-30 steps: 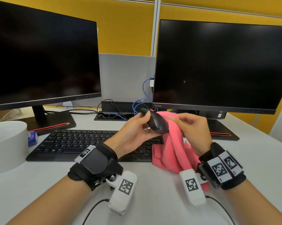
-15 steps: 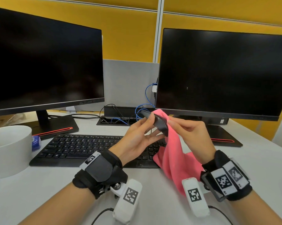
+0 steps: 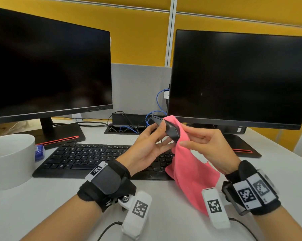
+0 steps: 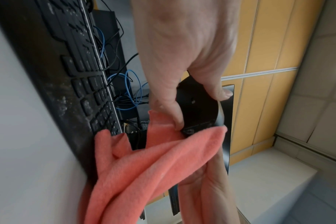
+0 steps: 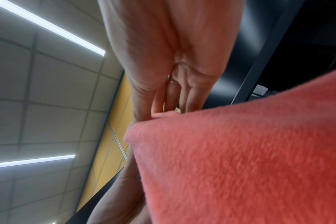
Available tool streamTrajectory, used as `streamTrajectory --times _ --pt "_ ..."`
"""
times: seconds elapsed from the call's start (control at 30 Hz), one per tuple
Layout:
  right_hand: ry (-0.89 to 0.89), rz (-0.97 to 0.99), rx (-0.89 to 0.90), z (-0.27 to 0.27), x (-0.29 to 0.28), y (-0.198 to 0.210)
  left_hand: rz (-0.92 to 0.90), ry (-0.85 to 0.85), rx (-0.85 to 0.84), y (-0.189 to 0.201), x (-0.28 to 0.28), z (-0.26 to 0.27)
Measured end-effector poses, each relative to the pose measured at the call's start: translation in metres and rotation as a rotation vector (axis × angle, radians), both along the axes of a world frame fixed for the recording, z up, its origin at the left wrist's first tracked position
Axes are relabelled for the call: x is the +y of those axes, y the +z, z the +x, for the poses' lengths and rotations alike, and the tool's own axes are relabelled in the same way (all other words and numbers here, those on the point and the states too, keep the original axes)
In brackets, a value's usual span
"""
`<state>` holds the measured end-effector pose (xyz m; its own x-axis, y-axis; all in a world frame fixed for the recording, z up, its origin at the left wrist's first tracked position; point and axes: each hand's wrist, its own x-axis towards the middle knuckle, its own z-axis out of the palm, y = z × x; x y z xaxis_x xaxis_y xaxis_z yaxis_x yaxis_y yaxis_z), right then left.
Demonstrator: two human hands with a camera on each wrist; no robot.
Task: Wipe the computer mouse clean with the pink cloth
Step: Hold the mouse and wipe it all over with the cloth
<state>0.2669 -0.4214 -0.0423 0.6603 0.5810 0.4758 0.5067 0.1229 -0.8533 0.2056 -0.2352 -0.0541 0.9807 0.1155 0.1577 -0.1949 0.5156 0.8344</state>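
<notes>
My left hand (image 3: 155, 136) holds the black computer mouse (image 3: 171, 130) in the air above the keyboard, thumb on its near side and fingers underneath. In the left wrist view the mouse (image 4: 197, 106) shows its flat underside between thumb and fingers of my left hand (image 4: 182, 68). My right hand (image 3: 204, 143) pinches the pink cloth (image 3: 190, 171) against the mouse's right side. The cloth hangs down in a long fold to the desk. In the right wrist view the cloth (image 5: 240, 166) fills the lower right and hides the fingertips of my right hand (image 5: 173, 60).
A black keyboard (image 3: 87, 157) lies under the hands. Two dark monitors (image 3: 47, 70) (image 3: 239, 79) stand behind, with blue cables (image 3: 157, 108) between them. A white bowl (image 3: 9, 159) sits at the left edge, a small blue thing (image 3: 39, 151) beside it.
The mouse has turned in my left hand from broadside to more edge-on. The cloth, bunched low before, now hangs stretched from the mouse. The head view has tilted up slightly.
</notes>
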Motion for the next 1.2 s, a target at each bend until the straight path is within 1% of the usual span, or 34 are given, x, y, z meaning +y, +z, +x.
streamTrajectory --times 0.1,0.23,0.33,0.4,0.47,0.57,0.67,0.73,0.8,0.9,1.0,1.1,1.2 --pt "-0.041 0.046 -0.007 -0.004 0.005 -0.001 0.033 0.001 -0.028 -0.003 -0.002 0.001" --pt "-0.106 0.047 -0.044 -0.006 0.009 -0.004 0.171 -0.004 -0.092 -0.009 -0.006 0.0" --pt "-0.214 0.104 -0.037 -0.001 0.01 -0.006 0.253 -0.055 -0.097 -0.007 -0.005 -0.002" --pt "-0.296 0.135 -0.044 0.004 0.007 -0.006 0.265 -0.086 -0.087 -0.005 -0.005 -0.002" --pt "-0.34 0.2 0.014 0.006 0.004 -0.005 0.233 -0.098 -0.085 -0.004 -0.004 0.001" --pt "-0.403 0.301 0.094 0.007 0.0 -0.003 0.111 -0.117 -0.052 -0.002 0.0 0.002" --pt "-0.396 0.316 0.157 0.007 -0.001 -0.001 0.032 -0.154 -0.021 -0.004 0.005 0.005" --pt "-0.388 0.345 0.165 0.006 -0.001 0.001 -0.002 -0.16 0.004 -0.005 0.006 0.006" --pt "-0.412 0.374 0.114 0.002 0.001 0.003 -0.021 -0.19 0.004 -0.006 0.006 0.005" --pt "-0.425 0.373 -0.003 -0.004 0.0 0.006 -0.037 -0.259 -0.014 -0.004 0.004 0.001" --pt "-0.481 0.374 -0.125 -0.007 -0.002 0.008 -0.074 -0.321 -0.027 -0.002 0.004 -0.001" --pt "-0.524 0.363 -0.255 -0.008 -0.003 0.01 -0.063 -0.303 -0.017 -0.001 0.002 -0.002" --pt "-0.527 0.355 -0.29 -0.008 -0.004 0.011 -0.066 -0.261 0.02 0.001 -0.001 -0.004"
